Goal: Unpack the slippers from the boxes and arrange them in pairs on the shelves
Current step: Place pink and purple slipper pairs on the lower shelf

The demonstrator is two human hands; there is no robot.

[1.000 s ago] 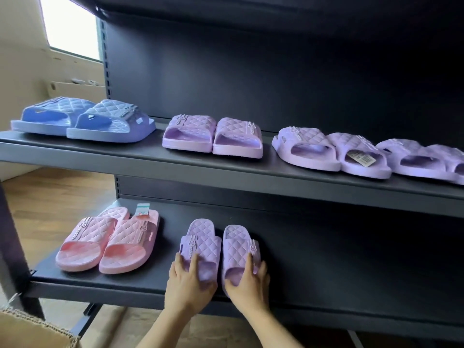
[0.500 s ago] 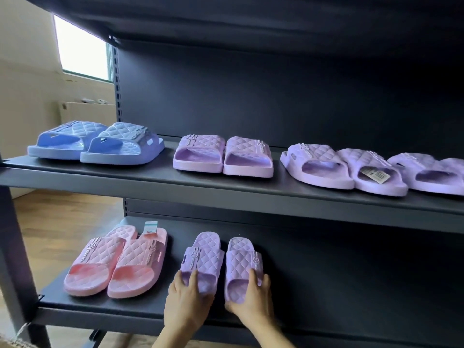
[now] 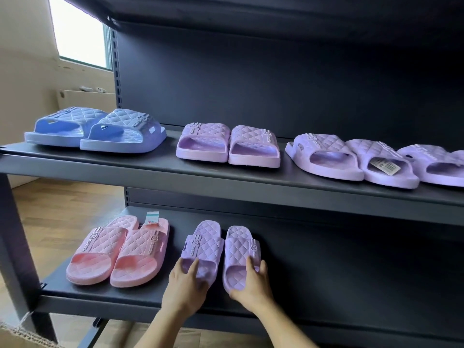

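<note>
Left hand and right hand, forearms bare.
</note>
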